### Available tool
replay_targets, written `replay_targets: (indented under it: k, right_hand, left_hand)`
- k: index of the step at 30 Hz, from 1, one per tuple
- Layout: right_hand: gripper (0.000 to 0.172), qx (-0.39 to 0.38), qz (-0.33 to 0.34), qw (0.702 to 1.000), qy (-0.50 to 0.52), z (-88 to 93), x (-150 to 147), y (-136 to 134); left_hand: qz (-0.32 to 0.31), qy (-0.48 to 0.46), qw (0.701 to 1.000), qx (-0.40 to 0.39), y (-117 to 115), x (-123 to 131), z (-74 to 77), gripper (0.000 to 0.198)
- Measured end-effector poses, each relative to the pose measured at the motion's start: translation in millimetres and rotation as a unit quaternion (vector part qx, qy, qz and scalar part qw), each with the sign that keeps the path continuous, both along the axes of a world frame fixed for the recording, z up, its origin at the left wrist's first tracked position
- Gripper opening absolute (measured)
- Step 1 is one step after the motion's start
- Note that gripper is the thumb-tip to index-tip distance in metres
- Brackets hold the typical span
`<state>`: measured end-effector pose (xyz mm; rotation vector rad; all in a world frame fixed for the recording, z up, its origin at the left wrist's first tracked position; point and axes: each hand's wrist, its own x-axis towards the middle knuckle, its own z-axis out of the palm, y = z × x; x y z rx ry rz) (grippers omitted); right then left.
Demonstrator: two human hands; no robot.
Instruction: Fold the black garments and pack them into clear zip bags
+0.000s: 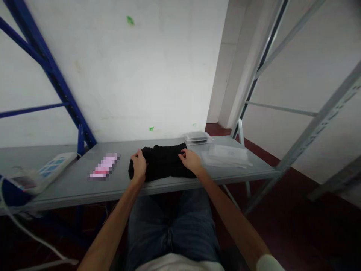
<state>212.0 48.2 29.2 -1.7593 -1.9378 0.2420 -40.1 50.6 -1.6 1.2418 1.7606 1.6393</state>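
Here | left hand [138, 166], right hand [191, 160]: on black cloth [163, 162] | pixelated rectangle [105, 165]: unreadable

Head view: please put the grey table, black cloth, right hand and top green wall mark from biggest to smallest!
1. Grey table
2. Black cloth
3. Right hand
4. Top green wall mark

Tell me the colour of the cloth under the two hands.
The cloth is plain black, as the head view shows.

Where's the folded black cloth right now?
Centre of the head view: the folded black cloth lies at the grey tabletop's near edge, left hand on its left end, right hand on its right.
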Motion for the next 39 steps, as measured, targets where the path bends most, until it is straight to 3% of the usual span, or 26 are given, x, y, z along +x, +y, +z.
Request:
replay_targets:
  k: [2,4,6,10,14,17,21,24,28,32,35,39]
  right_hand:
    - [0.038,-0.028,-0.023,0.999,-0.039,-1.8,-5.5,5.5]
    - [0.046,-0.050,-0.039,0.996,-0.060,-4.0,-12.9,12.3]
    - [0.047,-0.067,-0.051,0.994,-0.068,-5.2,-20.4,19.4]
    - [0.032,-0.076,-0.048,0.995,-0.049,-1.6,-24.6,29.1]
    - [0.029,-0.064,-0.068,0.996,-0.012,5.8,-3.1,25.7]
    - [0.030,-0.040,-0.084,0.995,-0.026,3.8,19.5,12.9]
    - [0.034,0.006,-0.083,0.993,-0.088,-10.3,33.9,-8.2]
    - [0.041,0.018,-0.093,0.992,-0.088,-17.3,32.3,-16.0]
    - [0.044,0.014,-0.083,0.993,-0.078,-15.1,26.8,-15.2]
    - [0.043,0.024,-0.080,0.993,-0.083,-9.8,23.7,-14.3]
    - [0.041,0.029,-0.082,0.992,-0.087,-7.8,22.0,-15.2]
    - [0.041,0.024,-0.081,0.992,-0.090,-8.0,19.7,-14.4]
  left_hand:
    - [0.034,-0.120,0.991,-0.040,-1.1,-10.4,1.1,0.054]
    - [0.032,-0.154,0.986,-0.064,-1.5,-16.4,3.7,0.066]
    - [0.009,-0.112,0.991,-0.077,-0.4,-18.8,5.8,0.063]
    - [-0.020,-0.053,0.996,-0.068,3.1,-16.1,7.7,0.041]
    - [-0.039,-0.027,0.998,-0.028,1.5,-7.1,8.8,0.032]
    - [-0.066,0.046,0.997,0.005,-5.2,2.6,6.7,0.029]
    - [-0.064,0.231,0.968,0.070,-18.0,19.7,-1.2,0.021]
    - [-0.115,0.313,0.938,0.088,-21.9,31.0,-5.3,0.028]
    - [-0.172,0.344,0.920,0.074,-12.8,35.3,-4.0,0.025]
    - [-0.153,0.313,0.935,0.071,-4.2,27.2,-0.2,0.008]
    - [-0.124,0.292,0.945,0.081,-8.4,18.2,1.6,0.012]
    - [-0.181,0.351,0.914,0.091,-16.2,13.9,5.8,0.033]
